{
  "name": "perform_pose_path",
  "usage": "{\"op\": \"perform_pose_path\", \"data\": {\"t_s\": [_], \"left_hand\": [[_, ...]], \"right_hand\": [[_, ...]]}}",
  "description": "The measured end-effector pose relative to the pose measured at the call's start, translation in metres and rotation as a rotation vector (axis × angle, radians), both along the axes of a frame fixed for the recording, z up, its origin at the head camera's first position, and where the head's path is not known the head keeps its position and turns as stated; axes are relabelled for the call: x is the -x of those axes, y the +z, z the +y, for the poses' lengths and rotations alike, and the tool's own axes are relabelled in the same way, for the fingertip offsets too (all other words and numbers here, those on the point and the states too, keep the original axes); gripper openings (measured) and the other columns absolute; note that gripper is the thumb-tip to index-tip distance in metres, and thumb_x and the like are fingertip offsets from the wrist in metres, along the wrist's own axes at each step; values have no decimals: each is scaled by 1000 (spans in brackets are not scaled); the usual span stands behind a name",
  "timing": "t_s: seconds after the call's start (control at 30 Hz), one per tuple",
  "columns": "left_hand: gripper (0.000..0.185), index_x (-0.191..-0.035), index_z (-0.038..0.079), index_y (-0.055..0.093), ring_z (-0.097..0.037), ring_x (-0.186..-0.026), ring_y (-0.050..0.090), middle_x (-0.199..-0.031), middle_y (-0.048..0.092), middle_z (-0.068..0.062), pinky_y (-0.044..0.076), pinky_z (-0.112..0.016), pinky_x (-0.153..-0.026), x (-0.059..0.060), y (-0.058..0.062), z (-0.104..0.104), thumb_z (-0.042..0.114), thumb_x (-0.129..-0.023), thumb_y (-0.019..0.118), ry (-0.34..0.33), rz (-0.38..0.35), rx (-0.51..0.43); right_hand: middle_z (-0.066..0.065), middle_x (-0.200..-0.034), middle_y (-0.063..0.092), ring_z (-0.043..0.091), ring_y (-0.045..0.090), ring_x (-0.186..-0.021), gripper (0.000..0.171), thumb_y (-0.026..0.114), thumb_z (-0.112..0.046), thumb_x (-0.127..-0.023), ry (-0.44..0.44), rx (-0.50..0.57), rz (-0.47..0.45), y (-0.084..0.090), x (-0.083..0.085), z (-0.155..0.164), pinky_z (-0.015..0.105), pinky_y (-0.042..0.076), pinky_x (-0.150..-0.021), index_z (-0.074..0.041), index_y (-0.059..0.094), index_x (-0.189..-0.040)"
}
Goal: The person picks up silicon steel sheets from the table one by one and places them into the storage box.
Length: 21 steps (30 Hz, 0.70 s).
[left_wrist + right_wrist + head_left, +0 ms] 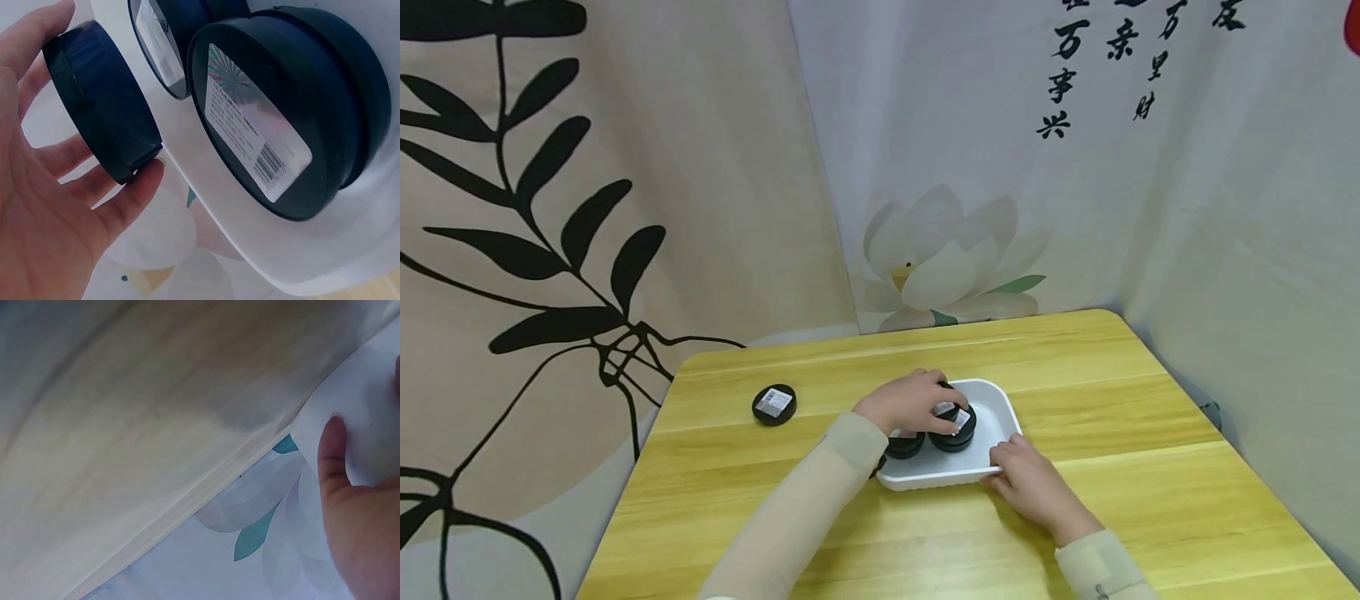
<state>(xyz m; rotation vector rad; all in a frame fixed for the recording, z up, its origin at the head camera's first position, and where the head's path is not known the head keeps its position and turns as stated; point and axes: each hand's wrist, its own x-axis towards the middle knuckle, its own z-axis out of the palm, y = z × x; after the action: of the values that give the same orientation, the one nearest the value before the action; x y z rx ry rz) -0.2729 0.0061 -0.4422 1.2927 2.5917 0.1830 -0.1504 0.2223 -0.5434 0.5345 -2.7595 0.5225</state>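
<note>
1. Holding a black round jar between thumb and curled fingers, your left hand is over the white tray; the jar is not resting on the tray floor in the left wrist view.
2. Your right hand rests on the near right corner of the tray, with the fingers lying against its rim and holding nothing else.
3. Inside the tray you have more black jars: one jar with a barcode label lies just beside the held jar, and another jar is behind it.
4. The tray stands in the middle of the yellow wooden tabletop.
5. One single black jar with a white label lies alone on the tabletop, well apart from the tray, on your left side.
</note>
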Motion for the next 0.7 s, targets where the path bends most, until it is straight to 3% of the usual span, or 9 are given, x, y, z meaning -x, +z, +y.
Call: {"op": "perform_pose_path", "data": {"t_s": [0.7], "left_hand": [[43, -135, 40, 61, -19, -118, 51, -138, 54, -2, 50, -36, -96, 4, -7, 20, 52, -94, 67, -72, 13, 41]], "right_hand": [[-15, -76, 52, 8, 42, -81, 29, 83, -29, -83, -24, -18, -82, -1, 2, 0, 26, 43, -69, -23, 55, -77]]}}
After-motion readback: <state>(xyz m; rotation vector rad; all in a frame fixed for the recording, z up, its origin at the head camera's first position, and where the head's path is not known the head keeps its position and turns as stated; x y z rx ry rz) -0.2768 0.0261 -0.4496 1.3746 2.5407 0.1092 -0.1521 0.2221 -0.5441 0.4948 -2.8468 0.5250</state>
